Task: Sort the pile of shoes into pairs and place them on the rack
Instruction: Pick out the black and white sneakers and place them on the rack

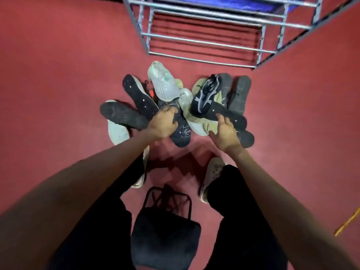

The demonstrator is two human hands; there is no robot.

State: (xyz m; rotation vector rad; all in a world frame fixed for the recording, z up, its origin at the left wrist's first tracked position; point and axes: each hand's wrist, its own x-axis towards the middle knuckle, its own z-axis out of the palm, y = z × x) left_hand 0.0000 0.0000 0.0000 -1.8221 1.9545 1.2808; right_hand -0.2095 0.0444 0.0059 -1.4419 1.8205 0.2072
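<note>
A pile of shoes (175, 106) lies on the red floor (58, 75), just in front of the metal rack (204, 43), whose rails stand at the top edge of the view with nothing on them.

At the left edge of the pile a black-soled shoe (122, 115) lies sole up across a white shoe (117, 131). Beside it a second dark sole with pale dots (140, 96) slants upward, and next to that a pale grey sneaker (163, 82) rests on top, toe toward the rack.

The left hand (162, 123) reaches into the middle of the pile with its fingers curled over a dark shoe (180, 131) lying sole up; whether it truly grips the shoe or only presses on it cannot be told.

Right of centre, a black sneaker with white stripes (206, 94) lies atop beige shoes (204, 125). The right hand (226, 135) is spread, fingers fairly straight, its fingertips touching the black sole of that sneaker. Two more dark soles (239, 94) lie at the pile's right edge.

Nearer the person, a black tote bag (165, 232) hangs between the legs, and a white perforated clog (212, 176) shows on the right foot.

No brand mark or writing on any shoe can be read; the picture is too blurred for that.
</note>
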